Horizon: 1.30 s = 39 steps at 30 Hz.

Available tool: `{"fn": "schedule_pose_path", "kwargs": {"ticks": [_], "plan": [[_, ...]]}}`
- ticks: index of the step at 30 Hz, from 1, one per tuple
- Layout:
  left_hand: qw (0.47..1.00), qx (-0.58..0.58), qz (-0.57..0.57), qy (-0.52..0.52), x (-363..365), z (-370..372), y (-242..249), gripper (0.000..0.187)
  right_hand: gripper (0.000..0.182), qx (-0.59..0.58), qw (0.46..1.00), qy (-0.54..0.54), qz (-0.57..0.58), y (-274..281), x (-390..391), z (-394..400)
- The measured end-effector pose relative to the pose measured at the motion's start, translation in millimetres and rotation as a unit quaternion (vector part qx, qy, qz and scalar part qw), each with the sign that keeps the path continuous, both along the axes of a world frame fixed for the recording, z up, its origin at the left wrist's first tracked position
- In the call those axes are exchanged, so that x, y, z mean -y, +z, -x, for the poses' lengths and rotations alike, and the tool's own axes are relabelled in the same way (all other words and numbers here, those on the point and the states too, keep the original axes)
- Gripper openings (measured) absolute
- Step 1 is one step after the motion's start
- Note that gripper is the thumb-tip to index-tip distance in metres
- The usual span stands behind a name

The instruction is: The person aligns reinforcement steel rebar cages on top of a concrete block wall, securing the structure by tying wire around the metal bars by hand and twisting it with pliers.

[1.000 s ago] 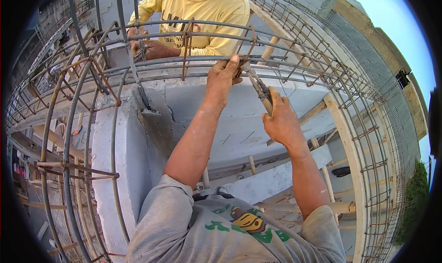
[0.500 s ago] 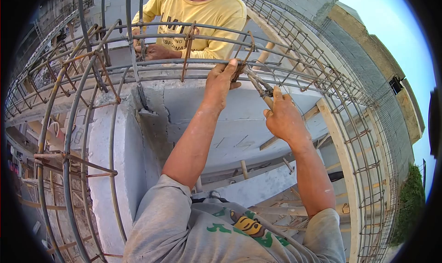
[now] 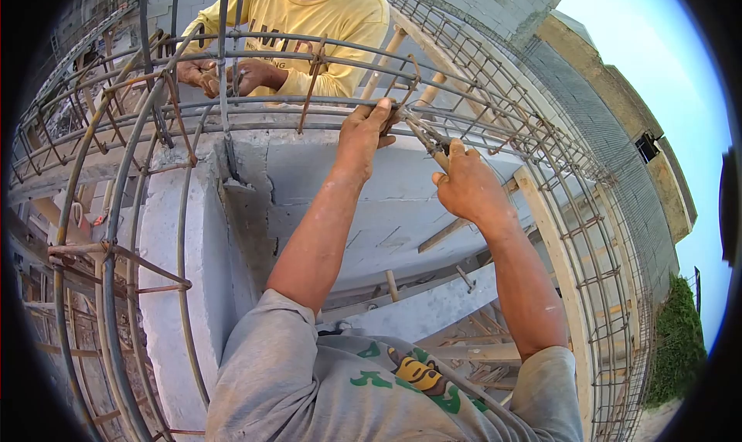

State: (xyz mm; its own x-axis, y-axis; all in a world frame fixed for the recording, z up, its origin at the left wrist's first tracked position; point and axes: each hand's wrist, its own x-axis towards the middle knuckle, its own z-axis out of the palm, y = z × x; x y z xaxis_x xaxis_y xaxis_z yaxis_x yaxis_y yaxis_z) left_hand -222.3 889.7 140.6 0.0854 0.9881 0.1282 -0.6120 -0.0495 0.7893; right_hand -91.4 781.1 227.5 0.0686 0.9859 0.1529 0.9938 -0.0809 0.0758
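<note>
My left hand (image 3: 361,142) is closed around a steel rebar (image 3: 332,100) of the horizontal cage, with the thumb resting over the top. Beside it, my right hand (image 3: 473,185) grips the handles of a pair of pincers (image 3: 423,135). The pincers' jaws point up and left, at the bars right by my left fingers. Exactly what the jaws bite on is too small to make out. A rusty stirrup (image 3: 313,82) crosses the long bars to the left of my hands.
Across the cage, a co-worker in a yellow shirt (image 3: 332,17) has both hands at an upright bar (image 3: 224,78). A pale concrete column (image 3: 170,272) and vertical rebars (image 3: 112,318) stand at left. Timber formwork (image 3: 553,279) and another rebar cage (image 3: 595,287) run along the right.
The view has shifted slightly, so most things sit a little further left. My hands keep their holds on the rebar and pincers. The co-worker's hands now show more clearly at the upright bar.
</note>
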Motion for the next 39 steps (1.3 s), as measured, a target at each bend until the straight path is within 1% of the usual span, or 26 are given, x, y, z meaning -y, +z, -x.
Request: {"fn": "schedule_pose_path", "kwargs": {"ticks": [4,7,10,12,13,14,15,16,18,19,20,23,24,27,29,31,33,34,35,36,37,38,39], "plan": [[1.000,-0.003,0.007,0.003,0,0,0,0.032,0.046,0.027,1.000,0.000,-0.016,7,0,4],[1.000,-0.005,0.009,0.007,2,-3,2,0.032,0.041,0.049,0.999,0.011,-0.005,14,6,13],[1.000,-0.002,0.006,0.007,5,-1,2,0.032,0.038,0.032,0.998,-0.012,0.050,20,9,30],[1.000,0.002,-0.004,0.008,2,-1,0,0.031,0.035,-0.013,0.998,0.031,0.053,6,-2,14],[1.000,-0.011,-0.007,0.025,3,-2,0,0.031,0.034,-0.035,0.997,0.054,0.052,2,-6,6],[0.999,-0.022,-0.010,0.044,5,-4,-1,0.031,0.034,-0.151,0.983,0.048,0.092,3,-7,0],[0.997,-0.032,-0.013,0.065,8,-6,-2,0.030,0.033,-0.264,0.954,0.044,0.132,4,-7,-3],[0.990,-0.043,-0.030,0.130,11,-7,-3,0.032,0.033,-0.373,0.911,0.040,0.172,4,-6,-6],[0.983,-0.011,-0.040,0.181,21,-10,-4,0.034,0.033,-0.489,0.845,0.038,0.214,5,-8,-15],[0.978,0.006,-0.044,0.205,26,-10,-6,0.035,0.032,-0.543,0.806,0.034,0.234,6,-9,-20],[0.976,-0.057,-0.036,0.206,28,-12,-14,0.045,0.033,-0.569,0.783,0.046,0.247,5,-11,-26],[0.968,-0.153,-0.026,0.195,22,-27,-35,0.057,0.035,-0.640,0.711,0.081,0.281,-2,-18,-40],[0.983,-0.135,-0.022,0.126,24,-25,-32,0.068,0.037,-0.659,0.688,0.096,0.289,-6,-19,-44],[0.987,-0.142,-0.014,-0.068,29,-24,-19,0.068,0.038,-0.710,0.628,0.121,0.295,-20,-23,-49],[0.990,-0.017,-0.022,-0.137,24,-29,-21,0.067,0.039,-0.738,0.591,0.131,0.297,-31,-24,-52],[0.976,0.108,-0.006,-0.189,26,-38,-16,0.062,0.042,-0.759,0.558,0.146,0.303,-41,-27,-55],[0.947,0.236,0.028,-0.215,33,-50,0,0.055,0.051,-0.713,0.618,0.127,0.305,-39,-25,-54],[0.935,0.270,0.054,-0.221,36,-51,10,0.039,0.056,-0.688,0.647,0.118,0.306,-35,-24,-53],[0.924,0.300,0.043,-0.235,34,-56,5,0.036,0.058,-0.599,0.740,0.078,0.295,-28,-20,-50],[0.911,0.329,0.029,-0.247,28,-62,-4,0.033,0.060,-0.499,0.820,0.038,0.277,-16,-15,-45],[0.898,0.358,0.017,-0.257,29,-61,-2,0.030,0.062,-0.390,0.885,-0.002,0.255,-6,-11,-40],[0.923,0.318,0.044,-0.212,32,-63,2,0.030,0.060,-0.282,0.946,0.021,0.156,-4,3,-32],[0.940,0.287,0.040,-0.182,31,-66,0,0.030,0.059,-0.167,0.983,0.045,0.054,-7,24,-25]]}}
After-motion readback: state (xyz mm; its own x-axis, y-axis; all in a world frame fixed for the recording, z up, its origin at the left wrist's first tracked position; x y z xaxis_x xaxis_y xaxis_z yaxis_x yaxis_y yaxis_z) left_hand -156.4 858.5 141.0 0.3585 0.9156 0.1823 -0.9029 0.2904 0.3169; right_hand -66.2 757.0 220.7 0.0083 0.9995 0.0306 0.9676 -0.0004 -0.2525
